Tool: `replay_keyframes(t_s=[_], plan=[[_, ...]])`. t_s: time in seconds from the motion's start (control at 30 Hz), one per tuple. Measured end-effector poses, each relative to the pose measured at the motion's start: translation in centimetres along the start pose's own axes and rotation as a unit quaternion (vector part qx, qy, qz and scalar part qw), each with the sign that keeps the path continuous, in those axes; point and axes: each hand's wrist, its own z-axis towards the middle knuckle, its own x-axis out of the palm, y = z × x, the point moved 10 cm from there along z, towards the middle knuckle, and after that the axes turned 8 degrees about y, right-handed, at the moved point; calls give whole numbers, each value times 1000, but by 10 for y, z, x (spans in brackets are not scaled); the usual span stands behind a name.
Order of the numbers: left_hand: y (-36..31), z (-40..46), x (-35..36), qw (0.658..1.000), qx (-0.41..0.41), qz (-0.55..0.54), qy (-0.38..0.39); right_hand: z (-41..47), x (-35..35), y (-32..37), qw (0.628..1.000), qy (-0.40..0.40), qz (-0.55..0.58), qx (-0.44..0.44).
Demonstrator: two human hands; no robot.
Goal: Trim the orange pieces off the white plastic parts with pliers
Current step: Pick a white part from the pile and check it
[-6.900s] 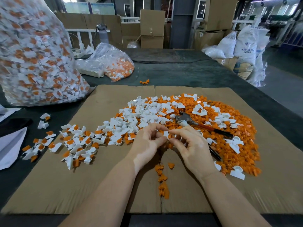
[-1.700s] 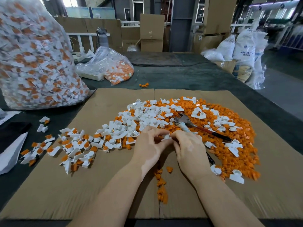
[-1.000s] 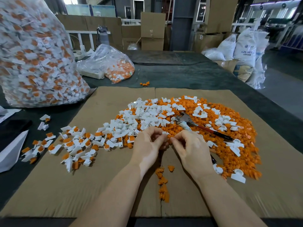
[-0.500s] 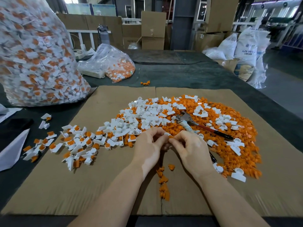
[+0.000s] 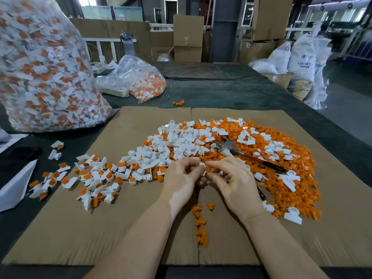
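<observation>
Table [image 5: 231,93]: dark, covered toward its near edge by a flat cardboard sheet [image 5: 70,234].

Large clear bag [image 5: 44,73]: stood at the table's far left corner, packed with white-and-orange parts.

Small clear bag [image 5: 138,81]: lay beyond the cardboard's far edge, partly filled with orange bits.

Orange heap [image 5: 291,188]: loose trimmed pieces spread over the cardboard's right half.

White parts [image 5: 181,141]: small flat-tabbed pieces with round collars, piled at the cardboard's centre; those spilling toward its left edge carried orange inserts.

Pliers [image 5: 241,154]: lay unheld on the heap, metal head toward centre, dark red handles toward the right edge.

Left hand [image 5: 181,182] and right hand [image 5: 233,182]: met over the cardboard's centre, curled fingertips of both pinching one white part [image 5: 202,165] between them; an orange piece showed just beside it.
</observation>
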Motion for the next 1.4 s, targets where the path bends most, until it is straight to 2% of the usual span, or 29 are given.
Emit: replay_keyframes(t_s=[0.4, 0.5, 0.57, 0.67, 0.73, 0.8, 0.97, 1.07, 1.17, 1.3, 1.4], plan=[[-7, 0, 0, 999, 23, 43, 2, 1, -1, 0, 1000, 4, -8, 13], [-3, 1, -1, 1000, 6, 14, 1, 1, -12, -11, 994, -21, -84, 71], [-1, 3, -2, 1000, -2, -5, -2, 2, -22, -32, 968, -10, -180, 176], [-1, 5, -1, 1000, -4, 4, -1, 1, -24, -72, 900, 111, -263, 330], [-2, 6, -1, 1000, -5, 4, -2, -2, -20, -89, 863, 188, -270, 382], [-2, 6, -1, 1000, -7, 2, -3, -1, -17, -95, 848, 222, -285, 388], [-2, 6, -2, 1000, -16, -11, -6, 7, -21, -88, 858, 195, -320, 350], [-1, 8, -2, 999, -34, -32, -14, 11, -30, -76, 885, 147, -311, 315], [3, 9, -3, 991, -68, -112, -31, 15, -34, -59, 906, 136, -293, 274], [-2, 12, -7, 984, -75, -156, -49, 12, -21, -38, 942, 209, -99, 243], [-5, 17, -13, 978, -83, -178, -70, 5, -11, -21, 929, 274, 37, 247]])
